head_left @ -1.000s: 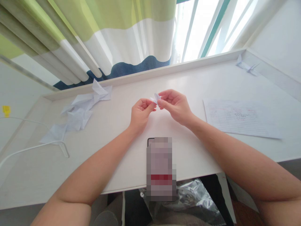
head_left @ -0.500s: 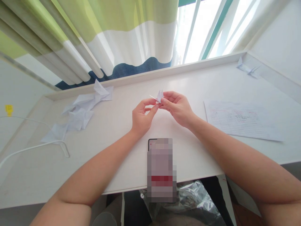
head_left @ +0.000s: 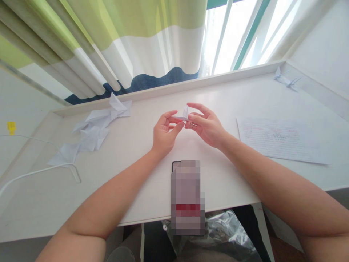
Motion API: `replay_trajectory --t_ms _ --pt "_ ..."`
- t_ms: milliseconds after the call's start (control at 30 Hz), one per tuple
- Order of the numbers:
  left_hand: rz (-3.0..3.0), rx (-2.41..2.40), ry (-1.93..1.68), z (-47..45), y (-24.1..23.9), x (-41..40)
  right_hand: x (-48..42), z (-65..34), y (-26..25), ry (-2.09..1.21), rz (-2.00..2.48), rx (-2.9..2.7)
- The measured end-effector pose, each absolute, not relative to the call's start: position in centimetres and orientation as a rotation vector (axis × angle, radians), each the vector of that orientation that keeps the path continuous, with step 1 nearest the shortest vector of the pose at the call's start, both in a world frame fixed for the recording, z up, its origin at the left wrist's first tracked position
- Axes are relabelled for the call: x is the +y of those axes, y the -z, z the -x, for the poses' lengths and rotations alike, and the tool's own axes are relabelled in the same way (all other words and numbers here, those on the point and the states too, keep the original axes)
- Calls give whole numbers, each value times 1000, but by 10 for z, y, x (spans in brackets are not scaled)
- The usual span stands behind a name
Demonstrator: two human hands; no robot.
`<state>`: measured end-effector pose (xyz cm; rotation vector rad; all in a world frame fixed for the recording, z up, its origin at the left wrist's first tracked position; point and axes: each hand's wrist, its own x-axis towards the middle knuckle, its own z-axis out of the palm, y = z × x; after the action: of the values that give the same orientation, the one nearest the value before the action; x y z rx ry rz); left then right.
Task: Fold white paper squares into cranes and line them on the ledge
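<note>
Both hands meet above the middle of the white desk (head_left: 131, 145) around a small folded white paper piece (head_left: 185, 114). My left hand (head_left: 164, 133) pinches its left end between thumb and fingers. My right hand (head_left: 205, 124) grips its right side with thumb and index finger, the other fingers partly spread. Most of the paper piece is hidden between the fingertips.
A phone (head_left: 187, 196) lies at the desk's near edge below my hands. Several crumpled or folded white papers (head_left: 92, 131) lie at the left beside a white cable (head_left: 40, 169). A lined sheet (head_left: 278, 140) lies at the right, a small paper crane (head_left: 286, 79) at the far right corner. Curtains hang behind.
The paper piece has been turned and drawn out between the fingertips. My right hand's fingers have spread a little; both hands stay at the same place.
</note>
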<state>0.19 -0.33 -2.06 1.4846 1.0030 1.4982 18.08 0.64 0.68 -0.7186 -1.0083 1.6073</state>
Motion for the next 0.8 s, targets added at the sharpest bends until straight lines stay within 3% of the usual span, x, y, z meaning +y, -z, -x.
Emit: replay_trajectory --t_ms 467,800 --pt "-1571 1004 -1311 -2 20 -9 5 -182 -12 -1773 795 -992" --pt "-1620 1012 -1364 -5 19 -10 5 -185 -11 -1861 787 -934"
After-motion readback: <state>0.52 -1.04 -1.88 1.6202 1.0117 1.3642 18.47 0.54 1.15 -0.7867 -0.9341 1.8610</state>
